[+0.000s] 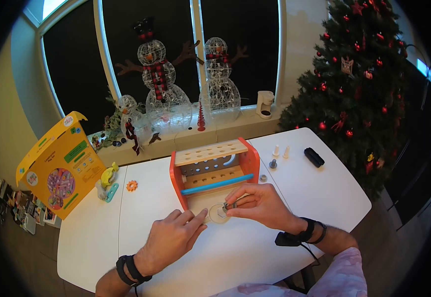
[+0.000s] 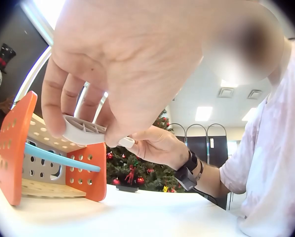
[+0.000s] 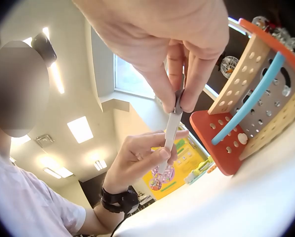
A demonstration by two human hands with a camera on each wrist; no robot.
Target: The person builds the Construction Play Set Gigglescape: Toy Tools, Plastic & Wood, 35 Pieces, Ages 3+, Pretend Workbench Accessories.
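Note:
Over the table's front, my left hand (image 1: 173,238) pinches a whitish, flat plastic piece (image 2: 82,132) between fingers and thumb. Ribs show inside its curved edge in the left wrist view; from the head it has a ring-like round end. My right hand (image 1: 264,208) pinches a small grey piece (image 3: 178,100) right at the end of the whitish one, its shape largely covered by the fingertips. Seen from the right wrist, the whitish piece stands edge-on between both hands. Just beyond them is a toy workbench (image 1: 249,163) with orange-red sides, perforated boards and a blue bar (image 1: 218,183).
Right of the workbench stand a grey bolt (image 1: 273,164), a small grey nut (image 1: 263,178), two cream pegs (image 1: 286,152) and a black case (image 1: 314,157). To the left are an orange gear (image 1: 132,185), a teal strip (image 1: 111,192) and a yellow box (image 1: 59,163).

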